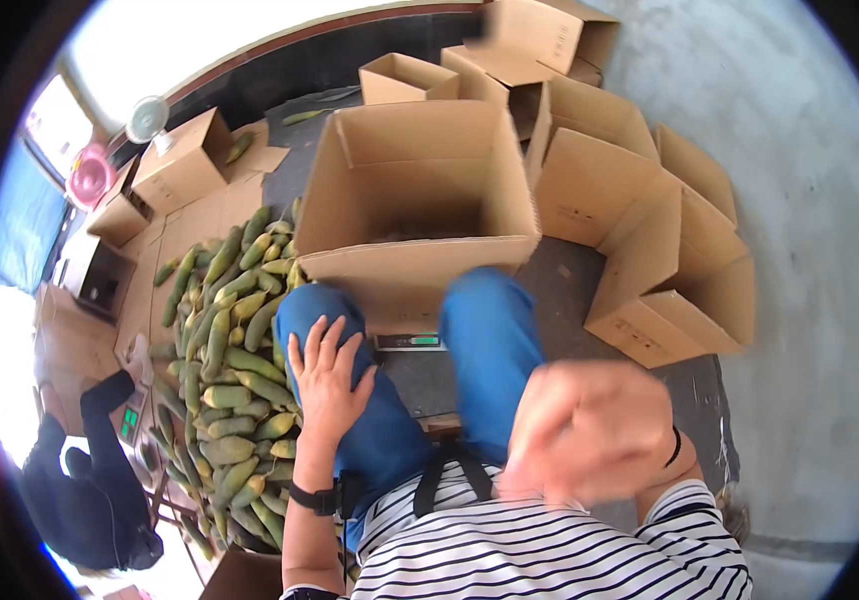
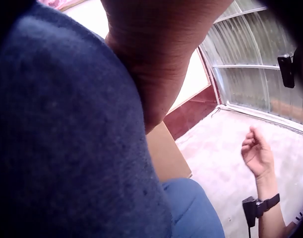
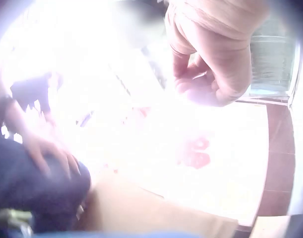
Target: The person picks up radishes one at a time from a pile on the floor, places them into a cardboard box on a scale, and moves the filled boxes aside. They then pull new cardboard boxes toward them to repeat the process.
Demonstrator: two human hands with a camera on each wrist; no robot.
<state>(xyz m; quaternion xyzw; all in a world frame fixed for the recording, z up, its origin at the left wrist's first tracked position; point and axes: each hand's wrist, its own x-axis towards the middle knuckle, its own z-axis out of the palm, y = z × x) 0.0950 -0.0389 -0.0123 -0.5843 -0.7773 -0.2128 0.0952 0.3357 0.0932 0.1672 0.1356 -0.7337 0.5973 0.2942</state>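
– Because the head view looks down on everything, start there: what's the left hand (image 1: 330,390) doing?

– Resting on the left knee (image 1: 315,305), fingers spread and gripping nothing. The leg probably gives that arm support.

– And the cardboard box (image 1: 415,275)?

– Open end up, just beyond the knees, likely for easy reach from above. A lit display (image 1: 425,341) shows below its near wall; whether the box rests on that device, I can't tell. The green vegetables (image 1: 230,450) lie heaped beside it, on the person's left, perhaps to keep them within arm's reach.

– The right hand (image 1: 595,430) is a blur there.

– Yes, raised near the striped shirt (image 1: 470,540). Try the left wrist view: its palm shows, fingers loosely bent, with nothing visible in them.

– Does the right wrist view agree?

– Glare washes out much of it, but those fingers curl inward around nothing I can see. The other hand lies across the knee, fingers apart.
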